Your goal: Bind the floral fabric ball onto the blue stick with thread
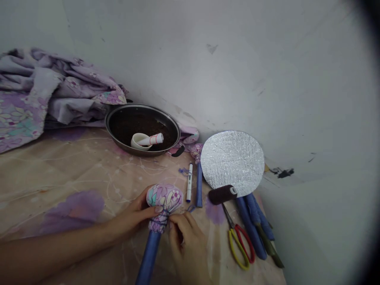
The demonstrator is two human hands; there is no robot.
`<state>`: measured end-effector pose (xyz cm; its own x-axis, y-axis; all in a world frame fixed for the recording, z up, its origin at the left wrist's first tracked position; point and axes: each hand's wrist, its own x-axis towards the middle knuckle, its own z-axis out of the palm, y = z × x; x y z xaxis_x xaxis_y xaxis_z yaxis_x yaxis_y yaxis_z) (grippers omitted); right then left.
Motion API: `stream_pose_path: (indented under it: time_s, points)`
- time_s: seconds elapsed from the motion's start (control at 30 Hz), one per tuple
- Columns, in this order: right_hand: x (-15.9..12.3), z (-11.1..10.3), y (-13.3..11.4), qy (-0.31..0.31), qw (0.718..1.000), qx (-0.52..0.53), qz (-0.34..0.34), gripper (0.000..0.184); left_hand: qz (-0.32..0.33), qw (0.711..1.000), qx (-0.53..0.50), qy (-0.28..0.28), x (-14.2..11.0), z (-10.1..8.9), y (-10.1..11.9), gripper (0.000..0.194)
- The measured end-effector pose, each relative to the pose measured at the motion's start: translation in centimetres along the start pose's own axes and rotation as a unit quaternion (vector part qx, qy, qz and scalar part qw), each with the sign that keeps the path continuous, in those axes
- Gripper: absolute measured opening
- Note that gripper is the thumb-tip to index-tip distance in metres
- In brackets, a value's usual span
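A padded stick (164, 196) has a round head wrapped in floral cloth and a blue-covered handle (148, 255) pointing toward me. My left hand (144, 211) is closed around the head and neck, its thumb pressing on the gathered cloth. Dark blue string (160, 222) is wound about the neck. On the near right side of the neck, my right hand (188, 241) pinches the string with thumb and forefinger. A loose end of string shows just beyond the right knuckles. Its other fingers are curled.
Beyond the hands stands a dark pan (142, 152) holding a small white bowl (136, 141) with rolled paper. To the right lie a marker (189, 184), a second padded stick (199, 186), a thread spool (219, 194), a silver disc (233, 160), scissors (240, 245) and blue-wrapped sticks (251, 229). Floral fabric (68, 91) is piled left.
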<state>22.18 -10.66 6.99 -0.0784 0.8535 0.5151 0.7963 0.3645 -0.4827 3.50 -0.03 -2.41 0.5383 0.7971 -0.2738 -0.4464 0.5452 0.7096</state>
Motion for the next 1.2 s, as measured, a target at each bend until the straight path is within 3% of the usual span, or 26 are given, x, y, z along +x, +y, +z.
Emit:
stream_pose_path:
  time_s: [0.13, 0.27, 0.5, 0.77, 0.97, 1.2]
  points:
    - [-0.3, 0.1, 0.1, -0.017, 1.000, 0.011, 0.017, 0.039, -0.002, 1.000, -0.002, 0.001, 0.0, 0.2, 0.1, 0.092]
    - [-0.3, 0.6, -0.5, 0.030, 0.998, 0.007, 0.048, 0.038, -0.002, 1.000, -0.005, 0.004, -0.2, 0.5, 0.7, 0.091]
    - [0.3, -0.2, -0.4, -0.003, 1.000, -0.003, 0.012, 0.039, -0.018, 1.000, -0.008, -0.013, -1.3, 1.3, 2.5, 0.079]
    - [0.6, 0.6, -1.6, 0.065, 0.998, -0.010, 0.025, 0.039, -0.001, 1.000, -0.007, 0.000, -0.8, 0.7, 1.6, 0.077]
    - [-0.1, 1.2, -1.4, 0.047, 0.997, 0.006, 0.058, 0.039, -0.013, 1.000, -0.008, -0.008, -0.9, 1.0, 1.9, 0.080]
    - [0.2, 0.9, -1.5, 0.031, 0.998, 0.007, 0.052, 0.039, -0.002, 1.000, -0.004, 0.005, -0.3, 0.6, 0.5, 0.090]
